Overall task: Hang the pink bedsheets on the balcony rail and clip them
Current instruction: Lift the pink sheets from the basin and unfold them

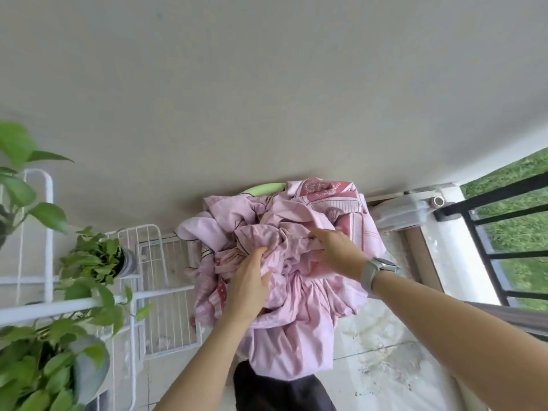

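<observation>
A crumpled heap of pink bedsheets (pixel 296 280) is seen piled in a container whose green rim (pixel 262 188) shows just behind the heap, against the pale wall. The left hand (pixel 249 289) is buried in the near-left part of the heap, its fingers (pixel 258 256) curled into a gathered fold and clamped on the cloth. The right hand (pixel 335 247) is laid on the right side of the heap, its fingers (pixel 314 237) closed around another bunch of the same fabric; a watch (pixel 376 269) is worn on that wrist. The black balcony rail (pixel 501 203) stands well to the right of the heap, with grass beyond it. A white wire rack (pixel 157 280) and potted plants (pixel 98 259) are found to the left of the heap.

The step in hand is judged to be the lifting of a sheet out of the heap. It would be done well if one sheet alone were gathered, since several pieces appear tangled together. An edge or corner should be sought before the cloth is raised, so that it can be shaken open. The trailing end should be kept off the stained floor (pixel 379 360) while it is carried rightward to the rail. No clips can be seen
</observation>
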`<state>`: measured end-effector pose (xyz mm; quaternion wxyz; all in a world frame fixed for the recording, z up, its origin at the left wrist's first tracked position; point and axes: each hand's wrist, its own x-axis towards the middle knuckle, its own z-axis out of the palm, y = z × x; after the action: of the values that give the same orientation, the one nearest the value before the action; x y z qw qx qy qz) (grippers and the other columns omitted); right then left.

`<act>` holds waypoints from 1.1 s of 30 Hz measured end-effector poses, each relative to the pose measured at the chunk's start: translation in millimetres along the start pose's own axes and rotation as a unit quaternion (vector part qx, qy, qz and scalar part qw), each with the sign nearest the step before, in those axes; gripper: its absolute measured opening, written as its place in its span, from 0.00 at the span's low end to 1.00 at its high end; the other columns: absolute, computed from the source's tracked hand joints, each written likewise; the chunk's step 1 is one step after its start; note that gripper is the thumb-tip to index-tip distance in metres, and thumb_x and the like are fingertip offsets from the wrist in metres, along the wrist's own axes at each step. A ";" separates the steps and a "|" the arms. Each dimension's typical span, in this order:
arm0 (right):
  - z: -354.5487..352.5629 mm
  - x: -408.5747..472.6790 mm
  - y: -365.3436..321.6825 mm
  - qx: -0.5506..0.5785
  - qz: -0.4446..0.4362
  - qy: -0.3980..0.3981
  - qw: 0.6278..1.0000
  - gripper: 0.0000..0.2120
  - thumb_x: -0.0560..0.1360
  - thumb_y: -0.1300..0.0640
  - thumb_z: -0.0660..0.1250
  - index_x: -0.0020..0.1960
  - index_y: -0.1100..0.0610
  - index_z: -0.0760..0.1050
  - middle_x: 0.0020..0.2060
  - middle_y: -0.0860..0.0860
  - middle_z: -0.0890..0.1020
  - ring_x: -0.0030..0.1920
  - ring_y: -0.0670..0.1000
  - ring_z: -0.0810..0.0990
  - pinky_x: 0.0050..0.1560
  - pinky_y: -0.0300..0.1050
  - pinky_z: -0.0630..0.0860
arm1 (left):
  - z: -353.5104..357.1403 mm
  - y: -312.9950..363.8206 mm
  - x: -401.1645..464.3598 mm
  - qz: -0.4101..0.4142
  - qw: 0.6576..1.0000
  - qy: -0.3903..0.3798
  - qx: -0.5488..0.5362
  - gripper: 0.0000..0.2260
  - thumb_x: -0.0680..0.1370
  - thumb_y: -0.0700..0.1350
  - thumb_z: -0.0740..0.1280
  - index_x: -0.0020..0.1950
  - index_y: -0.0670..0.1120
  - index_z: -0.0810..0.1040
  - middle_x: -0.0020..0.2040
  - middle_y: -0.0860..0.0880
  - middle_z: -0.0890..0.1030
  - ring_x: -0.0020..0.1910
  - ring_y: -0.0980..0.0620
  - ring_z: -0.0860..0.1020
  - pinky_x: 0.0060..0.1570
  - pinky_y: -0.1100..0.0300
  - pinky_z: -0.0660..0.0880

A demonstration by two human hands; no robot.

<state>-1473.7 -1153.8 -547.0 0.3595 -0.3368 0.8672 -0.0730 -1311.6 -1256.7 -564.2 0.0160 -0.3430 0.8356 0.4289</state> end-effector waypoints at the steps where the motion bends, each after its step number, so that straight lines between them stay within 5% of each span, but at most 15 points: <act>1: -15.2 -8.7 -5.5 0.020 0.001 0.011 1.000 0.16 0.71 0.58 0.66 0.58 0.59 0.72 0.49 0.57 0.79 0.49 0.56 0.77 0.47 0.46 0.73 | -11.4 10.6 -2.0 0.011 1.000 0.012 -0.011 0.19 0.75 0.38 0.65 0.66 0.45 0.68 0.61 0.45 0.76 0.61 0.45 0.74 0.56 0.54 0.72; 7: -116.0 -78.6 -52.1 0.145 -0.009 0.165 0.976 0.14 0.69 0.68 0.64 0.53 0.59 0.79 0.48 0.57 0.82 0.46 0.53 0.77 0.40 0.34 0.64 | -93.9 96.4 -9.9 0.095 0.991 0.062 -0.075 0.14 0.76 0.42 0.64 0.62 0.44 0.73 0.58 0.46 0.79 0.57 0.46 0.76 0.52 0.61 0.69; 13: -195.4 -154.6 -103.1 0.261 -0.071 0.286 0.919 0.11 0.71 0.64 0.66 0.52 0.59 0.79 0.47 0.55 0.82 0.45 0.48 0.77 0.42 0.33 0.71 | -189.7 202.3 -15.0 0.196 0.972 0.114 -0.065 0.11 0.74 0.43 0.68 0.55 0.42 0.77 0.52 0.43 0.82 0.51 0.42 0.78 0.48 0.56 0.71; 16: -227.8 -184.5 -114.6 0.272 -0.156 0.258 0.914 0.25 0.69 0.60 0.71 0.65 0.55 0.69 0.59 0.49 0.75 0.59 0.46 0.72 0.62 0.41 0.69 | -229.6 253.8 -31.1 0.282 0.952 0.103 -0.065 0.09 0.74 0.43 0.68 0.53 0.43 0.77 0.49 0.46 0.81 0.48 0.47 0.78 0.46 0.65 0.69; 19: -241.9 -206.4 -125.5 0.249 -0.234 0.205 0.917 0.41 0.68 0.60 0.73 0.72 0.47 0.53 0.67 0.44 0.64 0.67 0.40 0.63 0.68 0.38 0.61 | -252.6 284.2 -62.9 0.339 0.933 0.069 -0.096 0.09 0.74 0.42 0.68 0.53 0.45 0.73 0.48 0.58 0.77 0.46 0.67 0.74 0.44 0.79 0.65; 22: -232.3 -214.5 -135.8 0.224 -0.254 0.296 0.893 0.26 0.69 0.56 0.71 0.65 0.50 0.68 0.50 0.39 0.76 0.48 0.34 0.75 0.52 0.35 0.70 | -256.1 284.2 -85.5 0.345 0.928 0.021 -0.139 0.14 0.72 0.47 0.70 0.51 0.56 0.67 0.48 0.67 0.74 0.49 0.71 0.73 0.48 0.77 0.66; 26: -200.3 -218.6 -128.1 0.235 -0.199 0.382 0.871 0.07 0.71 0.63 0.70 0.48 0.56 0.76 0.27 0.35 0.75 0.31 0.33 0.73 0.34 0.27 0.66 | -231.8 234.4 -84.4 0.275 0.950 0.038 -0.142 0.20 0.70 0.62 0.62 0.59 0.54 0.71 0.57 0.59 0.77 0.58 0.58 0.75 0.58 0.59 0.72; 29: -181.9 -223.5 -115.9 0.256 -0.138 0.381 0.878 0.05 0.72 0.64 0.68 0.47 0.60 0.76 0.24 0.42 0.71 0.27 0.36 0.71 0.29 0.28 0.65 | -205.1 180.6 -78.4 0.083 0.991 0.082 -0.063 0.32 0.71 0.63 0.62 0.68 0.46 0.65 0.66 0.47 0.69 0.67 0.46 0.66 0.66 0.49 0.65; 31: -173.9 -226.4 -111.4 0.255 -0.111 0.391 0.877 0.05 0.72 0.63 0.69 0.46 0.58 0.76 0.24 0.42 0.68 0.26 0.37 0.71 0.28 0.28 0.65 | -191.5 161.1 -79.6 -0.057 0.997 0.011 -0.049 0.39 0.72 0.61 0.65 0.73 0.43 0.53 0.73 0.42 0.58 0.72 0.43 0.59 0.69 0.48 0.59; 33: -167.7 -228.7 -108.3 0.254 -0.096 0.404 0.873 0.05 0.71 0.62 0.69 0.45 0.54 0.75 0.23 0.43 0.67 0.26 0.37 0.71 0.28 0.29 0.65 | -180.2 154.0 -77.8 -0.143 0.982 -0.036 -0.114 0.37 0.72 0.56 0.67 0.73 0.41 0.53 0.71 0.42 0.61 0.70 0.44 0.62 0.67 0.52 0.61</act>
<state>-1411.2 -1110.1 -253.1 0.0423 -0.2566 0.8518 -0.4547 -1294.3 -1283.1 -316.7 0.0681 -0.4428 0.7223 0.5269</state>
